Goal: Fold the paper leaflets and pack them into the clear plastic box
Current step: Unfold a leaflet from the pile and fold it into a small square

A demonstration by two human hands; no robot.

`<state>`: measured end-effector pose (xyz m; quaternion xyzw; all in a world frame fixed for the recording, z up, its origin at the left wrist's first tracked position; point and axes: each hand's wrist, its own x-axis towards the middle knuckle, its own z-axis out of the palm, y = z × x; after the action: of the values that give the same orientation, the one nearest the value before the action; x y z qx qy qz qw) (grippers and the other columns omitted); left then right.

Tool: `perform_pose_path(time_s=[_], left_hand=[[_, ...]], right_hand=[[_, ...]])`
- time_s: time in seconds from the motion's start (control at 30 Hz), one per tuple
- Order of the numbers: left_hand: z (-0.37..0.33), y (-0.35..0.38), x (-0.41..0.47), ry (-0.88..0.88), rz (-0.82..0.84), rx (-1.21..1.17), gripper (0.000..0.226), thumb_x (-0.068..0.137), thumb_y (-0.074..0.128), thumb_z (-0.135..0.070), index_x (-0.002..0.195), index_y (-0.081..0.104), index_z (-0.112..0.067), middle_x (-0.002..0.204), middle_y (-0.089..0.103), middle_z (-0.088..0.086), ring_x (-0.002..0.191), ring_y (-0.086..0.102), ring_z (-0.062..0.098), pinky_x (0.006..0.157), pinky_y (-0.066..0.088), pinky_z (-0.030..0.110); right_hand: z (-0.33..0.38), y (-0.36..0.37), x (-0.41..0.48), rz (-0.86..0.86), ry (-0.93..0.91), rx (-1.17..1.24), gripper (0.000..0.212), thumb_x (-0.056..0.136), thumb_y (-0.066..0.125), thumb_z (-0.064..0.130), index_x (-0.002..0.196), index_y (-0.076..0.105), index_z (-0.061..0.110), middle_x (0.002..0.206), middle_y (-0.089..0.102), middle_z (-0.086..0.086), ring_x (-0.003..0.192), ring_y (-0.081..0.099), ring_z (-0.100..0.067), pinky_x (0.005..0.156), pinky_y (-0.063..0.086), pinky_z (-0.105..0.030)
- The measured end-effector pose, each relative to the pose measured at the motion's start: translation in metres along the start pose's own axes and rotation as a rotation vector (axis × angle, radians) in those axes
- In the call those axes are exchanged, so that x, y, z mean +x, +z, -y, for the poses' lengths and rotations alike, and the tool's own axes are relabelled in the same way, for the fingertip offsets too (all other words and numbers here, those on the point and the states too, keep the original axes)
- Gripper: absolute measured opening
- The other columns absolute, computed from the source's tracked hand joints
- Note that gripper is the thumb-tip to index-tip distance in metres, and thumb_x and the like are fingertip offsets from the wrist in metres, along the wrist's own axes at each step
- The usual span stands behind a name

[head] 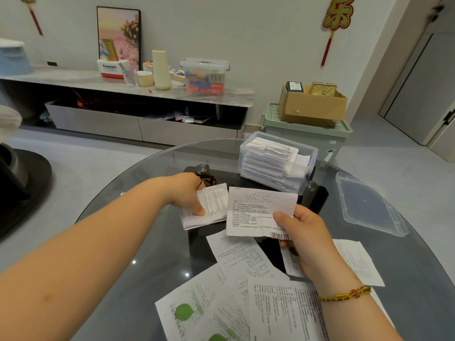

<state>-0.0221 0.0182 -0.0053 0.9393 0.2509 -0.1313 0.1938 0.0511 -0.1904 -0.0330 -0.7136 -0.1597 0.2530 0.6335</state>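
Observation:
My left hand [188,193] pinches a small folded leaflet [211,205] with fine print, held just above the glass table. My right hand [304,232] grips the lower right corner of a wider white leaflet [256,212] bearing a chemical diagram and a barcode. The two leaflets sit side by side, edges nearly touching. Behind them the clear plastic box [309,173] stands open, filled with a stack of folded white leaflets. Several unfolded leaflets [246,291] lie spread on the table near me, some with green printing.
The box's clear lid [369,205] lies flat at the table's right side. The round glass table [128,242] has a dark base beneath. Beyond it stand a low TV cabinet [123,94] with containers and a green bin [307,134] bearing a cardboard box.

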Motion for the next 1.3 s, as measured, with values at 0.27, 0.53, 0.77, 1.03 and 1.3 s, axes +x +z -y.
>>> perform_pose_path(time_s=[0.27, 0.53, 0.77, 1.03, 1.3], left_hand=[[0.005, 0.004, -0.009, 0.171, 0.014, -0.107, 0.026, 0.090, 0.054, -0.016, 0.115, 0.055, -0.019, 0.113, 0.059, -0.001, 0.093, 0.050, 0.011, 0.076, 0.039, 0.020], [0.007, 0.008, -0.015, 0.279, -0.237, -0.558, 0.024, 0.082, 0.064, -0.014, 0.101, 0.060, -0.028, 0.090, 0.058, -0.020, 0.085, 0.055, -0.003, 0.068, 0.042, 0.004], [-0.001, 0.026, -0.011, 0.231, -0.351, -1.242, 0.026, 0.097, 0.034, -0.032, 0.100, 0.060, -0.029, 0.099, 0.065, -0.005, 0.090, 0.060, 0.008, 0.075, 0.049, 0.018], [-0.011, 0.040, -0.004, 0.247, -0.566, -1.143, 0.031, 0.082, 0.061, -0.001, 0.081, 0.050, -0.030, 0.085, 0.060, -0.008, 0.082, 0.058, 0.007, 0.069, 0.050, 0.019], [-0.012, 0.046, -0.006, 0.284, -0.637, -1.113, 0.025, 0.085, 0.058, -0.003, 0.076, 0.048, -0.025, 0.081, 0.055, -0.007, 0.079, 0.053, 0.005, 0.056, 0.047, 0.003]], right_hand=[[0.017, 0.018, 0.002, 0.183, 0.014, -0.113, 0.019, 0.087, 0.055, 0.005, 0.105, 0.063, 0.010, 0.101, 0.069, -0.007, 0.091, 0.066, -0.020, 0.072, 0.055, -0.022], [0.018, 0.049, 0.032, 0.158, -0.037, -0.171, 0.008, 0.085, 0.058, 0.005, 0.090, 0.059, 0.011, 0.094, 0.065, -0.009, 0.081, 0.062, -0.020, 0.069, 0.052, -0.026], [0.005, 0.056, 0.049, -0.065, -0.125, 0.006, 0.019, 0.082, 0.057, 0.002, 0.071, 0.051, 0.016, 0.083, 0.056, -0.010, 0.079, 0.051, -0.021, 0.072, 0.045, -0.035], [0.001, 0.057, 0.050, -0.054, -0.241, 0.113, 0.025, 0.084, 0.056, 0.001, 0.083, 0.047, 0.024, 0.083, 0.057, 0.005, 0.078, 0.058, -0.010, 0.067, 0.051, -0.021], [0.000, 0.056, 0.050, 0.088, -0.339, 0.073, 0.032, 0.088, 0.051, 0.004, 0.091, 0.050, 0.035, 0.093, 0.054, 0.012, 0.092, 0.055, -0.007, 0.081, 0.051, -0.023]])
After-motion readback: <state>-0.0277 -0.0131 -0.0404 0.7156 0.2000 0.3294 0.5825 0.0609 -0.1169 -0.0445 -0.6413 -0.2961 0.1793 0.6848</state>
